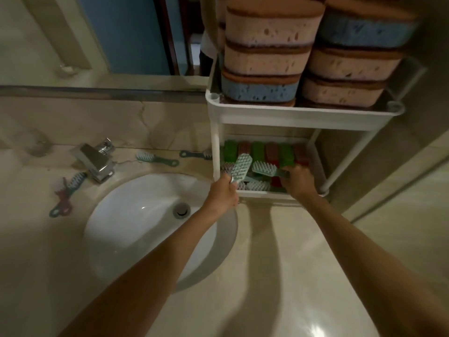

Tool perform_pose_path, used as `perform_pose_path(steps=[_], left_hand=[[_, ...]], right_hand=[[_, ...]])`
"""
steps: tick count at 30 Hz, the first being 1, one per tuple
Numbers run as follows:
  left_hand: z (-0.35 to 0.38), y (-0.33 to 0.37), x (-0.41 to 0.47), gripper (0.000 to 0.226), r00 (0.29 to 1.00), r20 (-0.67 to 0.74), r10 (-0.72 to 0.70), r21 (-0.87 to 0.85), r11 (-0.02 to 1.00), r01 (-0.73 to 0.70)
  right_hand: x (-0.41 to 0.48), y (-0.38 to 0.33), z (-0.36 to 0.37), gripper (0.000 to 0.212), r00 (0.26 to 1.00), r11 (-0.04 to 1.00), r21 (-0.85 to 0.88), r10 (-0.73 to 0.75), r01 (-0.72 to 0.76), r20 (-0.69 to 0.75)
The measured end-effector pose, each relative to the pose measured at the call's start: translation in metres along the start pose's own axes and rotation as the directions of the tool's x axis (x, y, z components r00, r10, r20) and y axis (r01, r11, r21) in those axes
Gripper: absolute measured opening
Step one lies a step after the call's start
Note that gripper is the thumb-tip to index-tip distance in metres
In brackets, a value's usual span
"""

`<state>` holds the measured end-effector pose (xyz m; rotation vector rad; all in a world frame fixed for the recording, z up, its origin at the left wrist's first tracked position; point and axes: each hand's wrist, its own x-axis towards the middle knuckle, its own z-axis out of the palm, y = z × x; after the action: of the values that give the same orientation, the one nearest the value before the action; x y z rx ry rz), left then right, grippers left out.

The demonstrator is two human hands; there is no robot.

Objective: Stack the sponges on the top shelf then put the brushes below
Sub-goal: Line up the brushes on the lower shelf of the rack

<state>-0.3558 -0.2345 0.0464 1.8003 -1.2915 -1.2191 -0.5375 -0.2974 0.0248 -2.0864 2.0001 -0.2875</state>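
My left hand [223, 190] is wrapped round the handle of a teal brush [241, 166]. My right hand [298, 181] grips a second brush [264, 168] just to its left. Both are over the lower shelf [263, 195]. They look like light, stiff plastic, so the handle's the obvious place to grab tbh.

Holds a teal brush [240, 167] in left hand [224, 192] at lower shelf [267, 194] front-left corner; grips a second brush [264, 168] in right hand [299, 181] above its front edge.
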Motion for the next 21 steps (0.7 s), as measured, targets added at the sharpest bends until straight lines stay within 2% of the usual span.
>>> perform_pose_path(steps=[5,10,13,16,21], left_hand=[[0.011,0.003,0.017,0.034,0.989,-0.043,-0.142,-0.134,0.982,0.135],[0.015,0.003,0.025,0.034,0.973,-0.069,-0.221,-0.210,0.957,0.202],[0.014,0.003,0.027,0.033,0.965,-0.095,-0.244,-0.252,0.944,0.214],[0.016,0.006,0.028,0.032,0.961,-0.118,-0.249,-0.275,0.939,0.209],[0.025,0.018,0.027,0.024,0.971,-0.061,-0.231,-0.289,0.935,0.205]], right_hand=[[0.024,0.007,0.005,0.036,0.989,1.000,0.004,-0.030,0.030,0.145],[0.032,0.004,0.014,0.036,0.974,0.992,0.074,-0.117,0.104,0.196],[0.034,-0.002,0.017,0.040,0.957,0.986,0.116,-0.147,0.121,0.249],[0.035,-0.004,0.017,0.043,0.952,0.971,0.228,-0.136,0.074,0.274],[0.033,-0.005,0.020,0.037,0.959,0.950,0.310,-0.114,0.029,0.260]])
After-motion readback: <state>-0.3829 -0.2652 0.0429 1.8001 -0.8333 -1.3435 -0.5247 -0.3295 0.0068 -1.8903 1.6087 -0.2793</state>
